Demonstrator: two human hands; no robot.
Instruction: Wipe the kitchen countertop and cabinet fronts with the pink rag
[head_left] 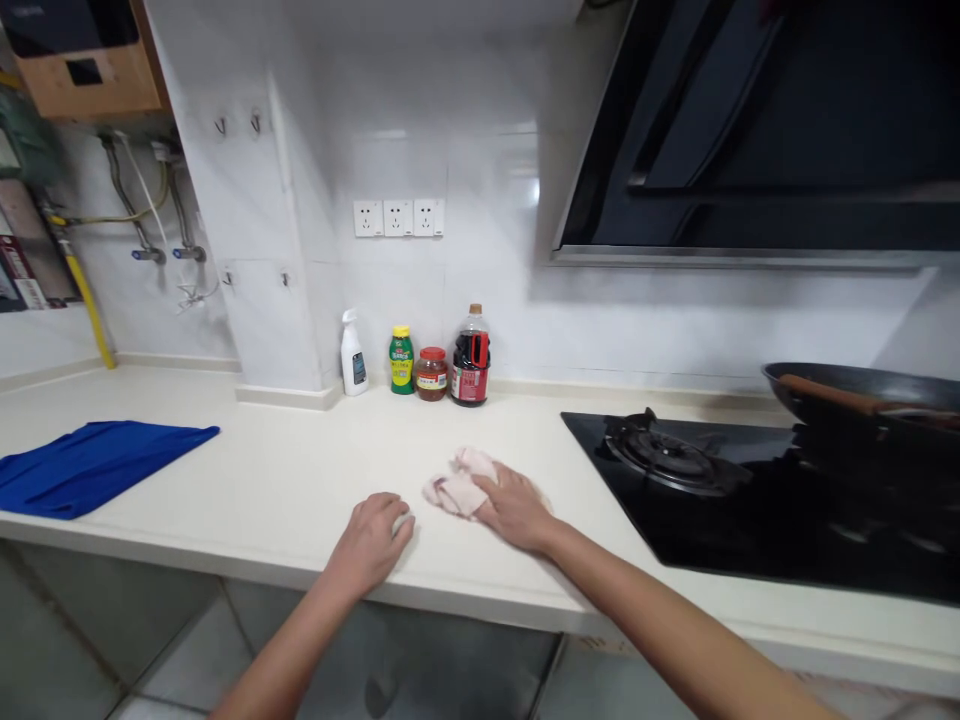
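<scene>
A pale pink cloth (459, 490) lies bunched on the white countertop (300, 480), and my right hand (517, 507) presses down on it with the fingers closed round its edge. To the left, my left hand (371, 540) rests near the counter's front edge, its fingers curled. Something small and whitish shows between the thumb and fingers of that hand, too little of it to name. Behind the hands, against the wall, stand a white spray bottle (352, 358), a green bottle with a yellow cap (402, 362), a red-lidded jar (431, 376) and a large dark sauce bottle (471, 362).
A blue cloth (90, 465) is spread at the left of the counter. On the right sits a black gas hob (720, 530) with a wok (877, 395) on its far burner, under a dark range hood (780, 130). A wall pillar (289, 390) juts out at back left.
</scene>
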